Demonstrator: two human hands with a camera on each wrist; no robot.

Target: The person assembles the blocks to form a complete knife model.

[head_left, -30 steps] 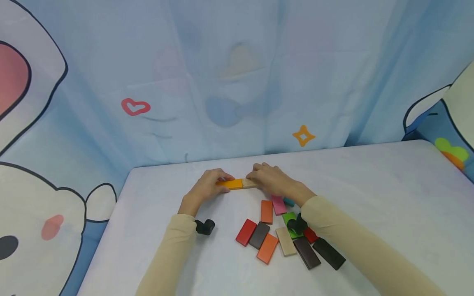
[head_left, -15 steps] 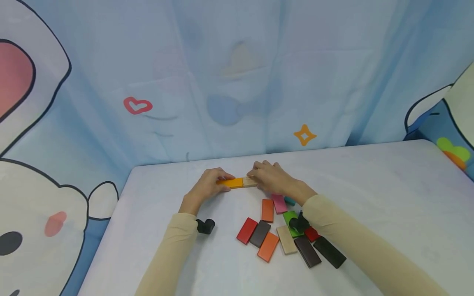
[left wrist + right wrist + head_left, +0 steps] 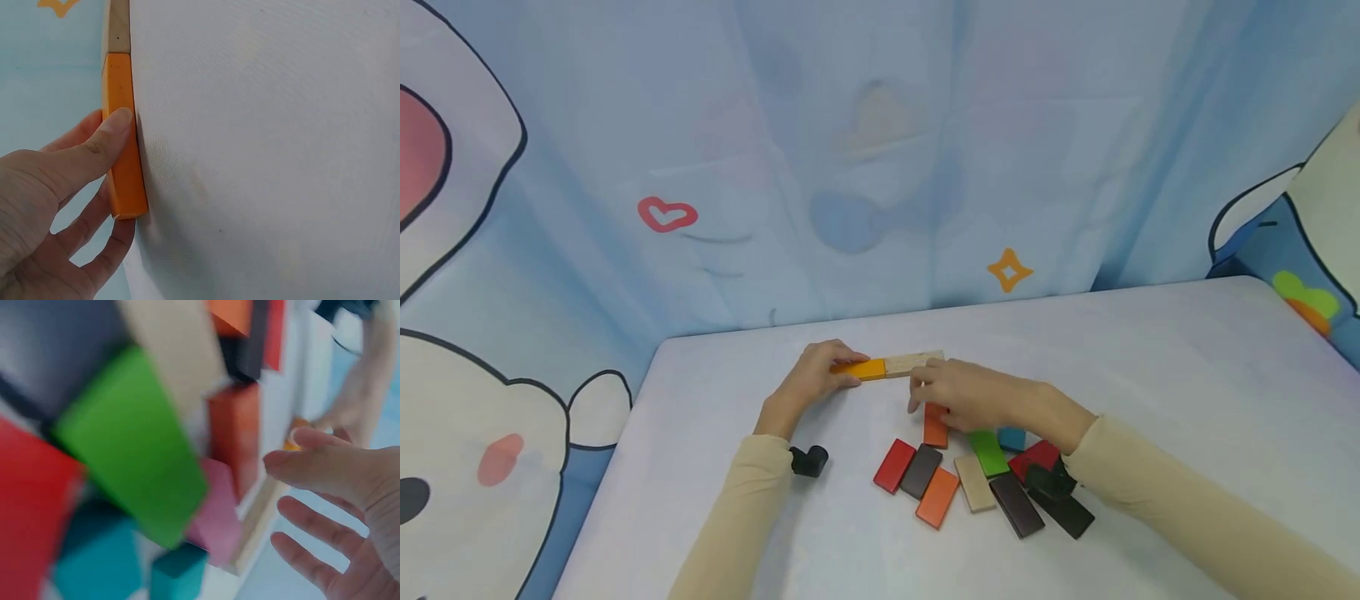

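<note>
My left hand (image 3: 811, 379) pinches a yellow-orange wooden block (image 3: 869, 369) near the back of the white table. In the left wrist view the thumb (image 3: 103, 140) lies on the block's face, with fingers behind it and at its near end. A plain wood block (image 3: 910, 363) lies end to end with it. My right hand (image 3: 973, 396) is over the pile, nearest an orange block (image 3: 935, 427), and holds nothing. In the right wrist view its fingers (image 3: 309, 519) are spread beside a pink block (image 3: 217, 515), which the hand hides in the head view.
Several more blocks lie loosely grouped at centre right: a red one (image 3: 895, 466), a grey one (image 3: 921, 472), a second orange one (image 3: 937, 498), a beige one (image 3: 975, 483), a green one (image 3: 989, 452), teal ones and dark ones. A blue patterned curtain (image 3: 850, 275) hangs behind the table.
My right hand has let go of the plain wood block and moved back toward the pile, uncovering that block's full length. The left hand stays on the yellow-orange block.
</note>
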